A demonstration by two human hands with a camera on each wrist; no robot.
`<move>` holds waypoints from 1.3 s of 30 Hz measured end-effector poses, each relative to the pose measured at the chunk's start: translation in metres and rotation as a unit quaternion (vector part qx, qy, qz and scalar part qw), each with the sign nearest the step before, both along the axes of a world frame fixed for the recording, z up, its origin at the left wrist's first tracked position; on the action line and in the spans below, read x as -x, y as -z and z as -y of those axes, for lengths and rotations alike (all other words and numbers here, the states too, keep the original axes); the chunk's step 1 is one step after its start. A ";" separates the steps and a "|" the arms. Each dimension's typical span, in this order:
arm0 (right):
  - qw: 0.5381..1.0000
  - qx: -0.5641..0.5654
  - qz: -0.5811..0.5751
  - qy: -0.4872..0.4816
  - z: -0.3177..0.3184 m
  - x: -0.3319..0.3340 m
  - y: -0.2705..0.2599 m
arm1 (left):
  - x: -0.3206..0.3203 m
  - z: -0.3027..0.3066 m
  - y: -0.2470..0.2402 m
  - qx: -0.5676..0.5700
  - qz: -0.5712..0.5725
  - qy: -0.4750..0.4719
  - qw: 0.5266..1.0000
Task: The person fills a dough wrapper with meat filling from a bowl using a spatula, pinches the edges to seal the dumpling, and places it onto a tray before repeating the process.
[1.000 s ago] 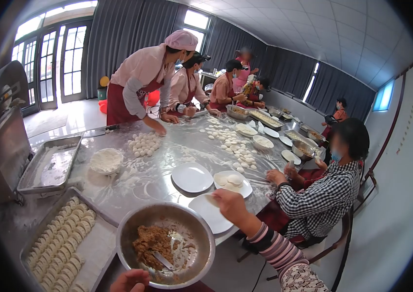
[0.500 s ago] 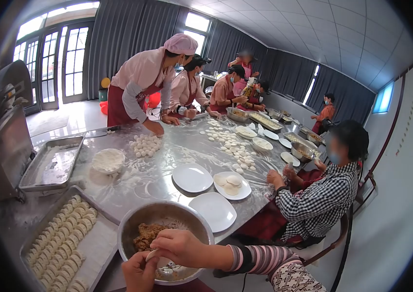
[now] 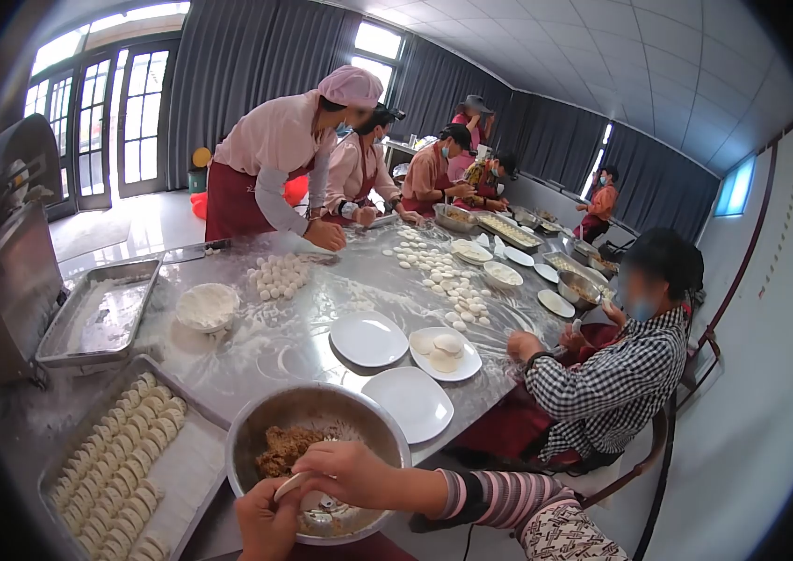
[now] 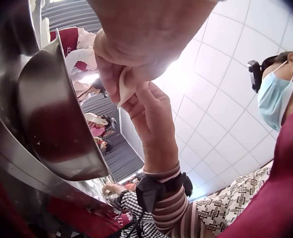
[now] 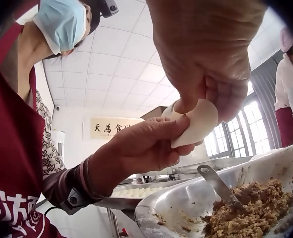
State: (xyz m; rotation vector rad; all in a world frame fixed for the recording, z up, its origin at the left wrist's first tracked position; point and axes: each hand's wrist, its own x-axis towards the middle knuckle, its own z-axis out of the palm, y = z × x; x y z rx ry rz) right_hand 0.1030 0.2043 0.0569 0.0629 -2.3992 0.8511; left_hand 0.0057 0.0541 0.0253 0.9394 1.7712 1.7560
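Both hands hold one round, pale dumpling wrapper (image 5: 200, 124) over the near edge of a steel bowl (image 3: 395, 425). My left hand (image 3: 267, 522) pinches it from the left, thumb on the wrapper's face in the right wrist view. Opposite it, my right hand (image 3: 352, 475) pinches the wrapper's other side between thumb and fingers. In the left wrist view the wrapper (image 4: 126, 88) looks slightly curved. Brown minced filling (image 5: 255, 210) lies in the bowl with a metal spatula (image 5: 218, 186) stuck in it.
Left of the bowl is a tray (image 3: 193, 467) with rows of folded dumplings (image 3: 121, 458). Beyond the bowl lie white plates (image 3: 408, 404), one bearing wrappers (image 3: 443, 351). Dough pieces (image 3: 277, 278) and a flour bowl (image 3: 208, 307) stand farther off. A person in a checked shirt (image 3: 602, 374) sits at right.
My right hand has come from beside the plates to the bowl, bringing the wrapper. My left hand has risen to meet it. Across the table, a standing person's hand has drawn away from the dough pieces.
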 end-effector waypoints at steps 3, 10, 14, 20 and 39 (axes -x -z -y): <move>1.000 -0.002 0.004 -0.018 -0.002 -0.004 0.002 | -0.002 0.000 -0.002 -0.039 -0.002 0.006 0.999; 0.998 -0.049 0.023 -0.012 0.008 -0.007 -0.005 | -0.006 0.001 -0.005 -0.019 -0.124 -0.007 0.992; 0.996 -0.082 -0.028 -0.035 0.009 -0.007 -0.005 | -0.012 0.003 -0.010 0.007 -0.135 -0.015 0.991; 0.992 -0.110 -0.055 -0.011 0.015 -0.010 -0.005 | -0.012 0.003 -0.007 0.002 -0.187 -0.018 0.982; 0.985 -0.029 0.036 0.164 -0.039 -0.056 -0.037 | 0.007 0.030 0.003 -0.061 -0.038 -0.044 0.996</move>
